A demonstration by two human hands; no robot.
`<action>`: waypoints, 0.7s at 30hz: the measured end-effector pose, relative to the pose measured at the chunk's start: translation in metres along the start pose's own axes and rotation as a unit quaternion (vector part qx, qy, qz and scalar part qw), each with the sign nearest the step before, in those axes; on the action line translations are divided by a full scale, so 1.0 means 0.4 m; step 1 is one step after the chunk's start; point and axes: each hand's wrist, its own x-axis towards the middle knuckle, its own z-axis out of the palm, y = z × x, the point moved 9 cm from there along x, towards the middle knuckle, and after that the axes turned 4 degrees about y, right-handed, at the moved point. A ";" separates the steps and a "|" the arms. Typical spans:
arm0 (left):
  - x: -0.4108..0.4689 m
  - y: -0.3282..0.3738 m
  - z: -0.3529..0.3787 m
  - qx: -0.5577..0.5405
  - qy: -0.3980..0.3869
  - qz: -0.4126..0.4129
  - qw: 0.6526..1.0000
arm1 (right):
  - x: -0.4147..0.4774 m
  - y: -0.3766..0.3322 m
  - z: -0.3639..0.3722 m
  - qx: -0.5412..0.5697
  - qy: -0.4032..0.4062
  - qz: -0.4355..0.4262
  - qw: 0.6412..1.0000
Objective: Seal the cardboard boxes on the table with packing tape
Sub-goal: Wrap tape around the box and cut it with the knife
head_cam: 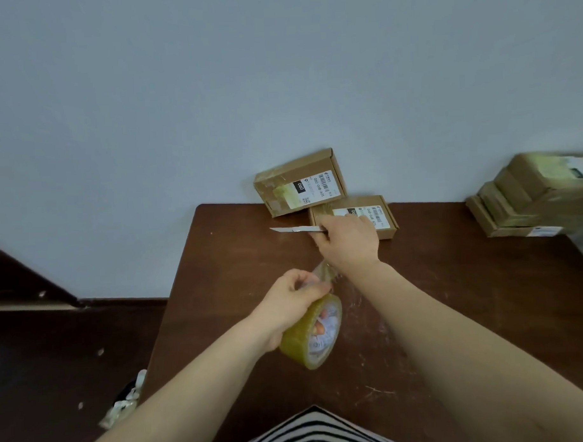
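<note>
My left hand (294,301) grips a yellowish roll of packing tape (315,334) above the middle of the brown table (452,314), with a crumpled clear strip (325,272) pulled up from it. My right hand (348,243) holds a utility knife (295,230) whose blade points left, just above the strip. Two small labelled cardboard boxes stand at the far table edge: one (299,187) leans against the wall, the other (376,214) lies flat, partly hidden behind my right hand.
A stack of several taped cardboard boxes (540,195) sits at the table's far right corner. A pale wall rises right behind the table. On the dark floor at the left lie crumpled scraps (124,403).
</note>
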 end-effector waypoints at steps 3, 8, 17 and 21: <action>0.012 0.000 -0.004 -0.021 0.005 -0.016 1.000 | 0.012 -0.009 -0.031 0.138 -0.027 0.021 0.990; 0.019 0.015 -0.002 -0.047 -0.032 -0.019 0.998 | -0.010 -0.012 -0.143 0.330 -0.012 0.034 0.943; 0.032 0.025 0.003 -0.035 -0.043 -0.020 0.998 | -0.184 0.065 -0.170 0.129 -0.199 0.029 0.971; 0.034 0.022 0.010 -0.020 -0.047 -0.023 0.998 | -0.209 0.060 -0.172 -0.064 -0.197 -0.012 0.978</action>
